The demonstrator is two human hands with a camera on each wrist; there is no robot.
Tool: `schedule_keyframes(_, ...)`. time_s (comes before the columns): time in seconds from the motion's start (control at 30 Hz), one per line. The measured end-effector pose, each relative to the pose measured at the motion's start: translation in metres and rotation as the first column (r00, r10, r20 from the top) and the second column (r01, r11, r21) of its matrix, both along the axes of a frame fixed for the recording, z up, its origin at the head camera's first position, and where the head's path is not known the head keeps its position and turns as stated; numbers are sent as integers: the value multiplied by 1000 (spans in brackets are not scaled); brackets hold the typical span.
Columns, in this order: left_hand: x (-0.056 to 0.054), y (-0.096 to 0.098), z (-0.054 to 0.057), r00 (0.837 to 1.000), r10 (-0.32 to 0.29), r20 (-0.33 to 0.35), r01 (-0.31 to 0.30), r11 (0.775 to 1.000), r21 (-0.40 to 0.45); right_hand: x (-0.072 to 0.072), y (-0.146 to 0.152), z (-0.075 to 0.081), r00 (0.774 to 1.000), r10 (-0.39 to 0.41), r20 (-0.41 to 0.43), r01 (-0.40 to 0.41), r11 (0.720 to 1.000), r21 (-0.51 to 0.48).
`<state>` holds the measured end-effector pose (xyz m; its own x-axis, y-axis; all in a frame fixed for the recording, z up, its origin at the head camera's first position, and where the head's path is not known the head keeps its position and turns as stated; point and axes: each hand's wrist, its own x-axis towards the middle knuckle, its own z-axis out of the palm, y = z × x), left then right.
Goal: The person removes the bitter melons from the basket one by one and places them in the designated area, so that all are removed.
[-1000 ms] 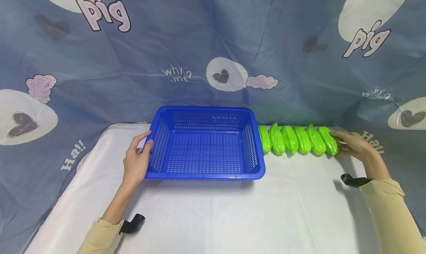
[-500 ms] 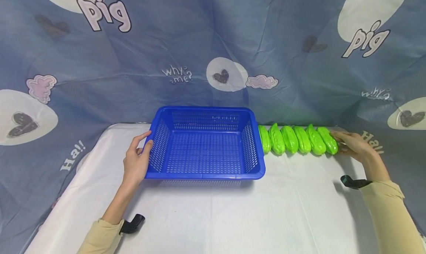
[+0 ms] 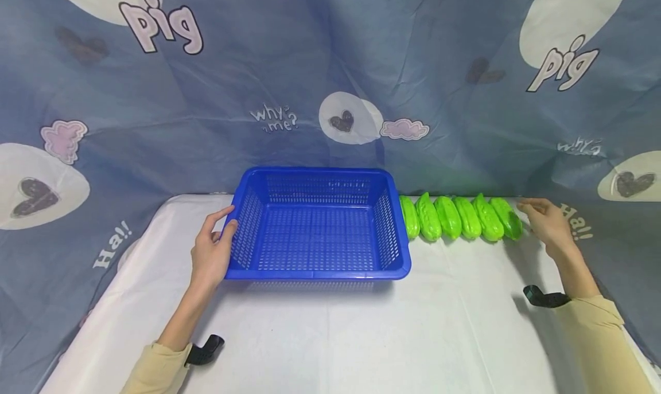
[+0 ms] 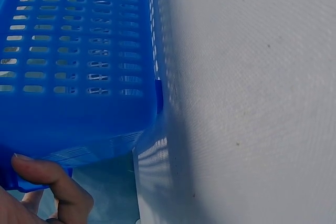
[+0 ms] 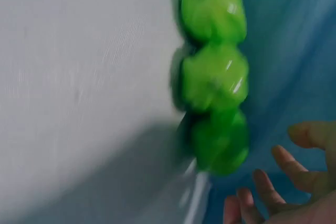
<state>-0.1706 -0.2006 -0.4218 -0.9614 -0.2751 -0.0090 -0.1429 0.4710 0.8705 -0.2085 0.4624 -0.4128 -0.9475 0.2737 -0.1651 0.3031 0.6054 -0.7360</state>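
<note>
A blue plastic basket [image 3: 315, 239] with slotted walls stands on the white-covered table. My left hand [image 3: 212, 245] grips its left rim; in the left wrist view the thumb [image 4: 39, 171] lies against the rim and fingers curl below. To the basket's right runs a row of several glossy, bright green, elongated fake vegetables [image 3: 470, 218], side by side. My right hand [image 3: 551, 225] is just right of the row's end one [image 3: 506, 217], apart from it, with nothing in it. In the right wrist view its fingers [image 5: 294, 169] are spread and relaxed beside the row.
A blue-grey printed cloth [image 3: 289, 67] hangs behind the table and down both sides. The basket and the row lie close to the back edge. White tablecloth [image 3: 361, 336] spreads in front of them.
My right hand has let go of the end green vegetable and drawn slightly right, away from it. The left hand and basket hold still. The head view has tilted a little.
</note>
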Motion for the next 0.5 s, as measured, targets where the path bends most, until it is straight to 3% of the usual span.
schedule_keyframes(0.1, 0, -1, 0, 1000, 18, -17, -19, 999, -28, 4, -16, 7, 998, 3, -55, -1, 1000, 32)
schedule_keyframes(0.33, -1, -3, 0, 998, 29, -55, -32, 998, -57, 16, -52, 18, 978, 141, -152, -117, 981, 157)
schedule_keyframes(0.5, -1, -4, 0, 1000, 10, -5, -10, 1000, -12, 22, -78, 20, 951, 232, -206, -174, 949, 263)
